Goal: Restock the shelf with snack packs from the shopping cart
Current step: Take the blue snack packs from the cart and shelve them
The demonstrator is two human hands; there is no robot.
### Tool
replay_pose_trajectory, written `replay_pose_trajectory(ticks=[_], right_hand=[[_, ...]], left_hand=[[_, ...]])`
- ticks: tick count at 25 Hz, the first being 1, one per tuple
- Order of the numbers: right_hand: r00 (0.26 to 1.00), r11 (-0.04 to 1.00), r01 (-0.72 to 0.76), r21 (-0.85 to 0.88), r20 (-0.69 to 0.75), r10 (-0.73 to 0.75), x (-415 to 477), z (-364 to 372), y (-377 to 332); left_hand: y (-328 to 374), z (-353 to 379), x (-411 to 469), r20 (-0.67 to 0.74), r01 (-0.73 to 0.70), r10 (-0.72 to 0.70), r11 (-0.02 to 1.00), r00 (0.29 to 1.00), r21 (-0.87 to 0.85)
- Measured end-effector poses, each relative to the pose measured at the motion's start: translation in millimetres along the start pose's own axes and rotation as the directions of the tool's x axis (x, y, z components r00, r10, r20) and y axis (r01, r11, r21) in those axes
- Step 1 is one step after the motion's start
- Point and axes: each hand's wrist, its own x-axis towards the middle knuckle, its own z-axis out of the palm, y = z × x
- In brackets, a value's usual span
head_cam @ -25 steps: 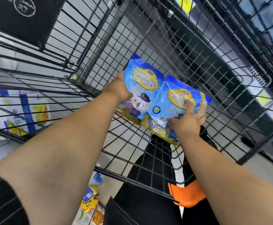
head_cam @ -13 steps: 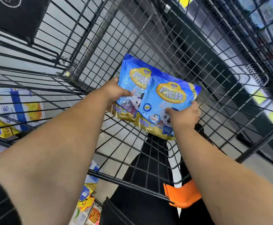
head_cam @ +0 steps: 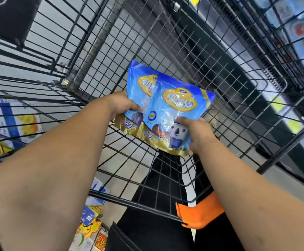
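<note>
Your left hand (head_cam: 120,105) grips the rear pack (head_cam: 136,82) and your right hand (head_cam: 197,133) grips the front pack (head_cam: 176,110), the two overlapped inside the cart (head_cam: 183,42). Pinch firmly with your fingers (head_cam: 183,120) and lift both clear of the wire together.

**Blue and gold against black wire**

The front snack pack (head_cam: 176,113) is glossy sky blue. It has a yellow-gold oval logo with white lettering, a gold band along its lower edge and a grey-white cartoon koala dressed in blue. The rear snack pack (head_cam: 138,82), at its 10 o'clock, shows the same blue, gold oval and gold band. The shopping cart (head_cam: 95,42) is a black wire grid. At 5 o'clock a flap (head_cam: 200,212) is bright orange. At 9 o'clock the cartons (head_cam: 12,120) are white with a blue stripe and yellow patches. At 3 o'clock the shelf tags (head_cam: 277,104) are pale yellow. The floor (head_cam: 127,160) shows grey through the mesh.
</note>
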Motion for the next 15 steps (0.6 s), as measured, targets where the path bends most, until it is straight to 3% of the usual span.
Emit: replay_pose_trajectory(ticks=[2,7,12,15], right_hand=[[0.995,0.997,-0.051,-0.055,0.088,0.056,-0.3,1.7,-2.0],[0.981,0.993,-0.115,-0.029,0.153,0.118,5.2,-4.5,-4.5],[0.977,0.98,0.098,-0.173,0.204,-0.061,4.9,-10.6,-26.8],[0.945,0.953,0.25,-0.174,0.257,-0.201,-1.7,-18.4,-47.7]], left_hand=[[1.5,2.6,1.0,0.014,0.017,-0.017,1.0,1.0,-0.02],[2.7,11.3,0.9,0.058,0.035,-0.031,0.997,0.998,-0.068],[9.2,14.1,-5.7,0.018,-0.032,0.034,0.989,0.999,-0.143],[18.3,10.6,-15.0,-0.005,-0.097,0.097,0.983,0.995,-0.158]])
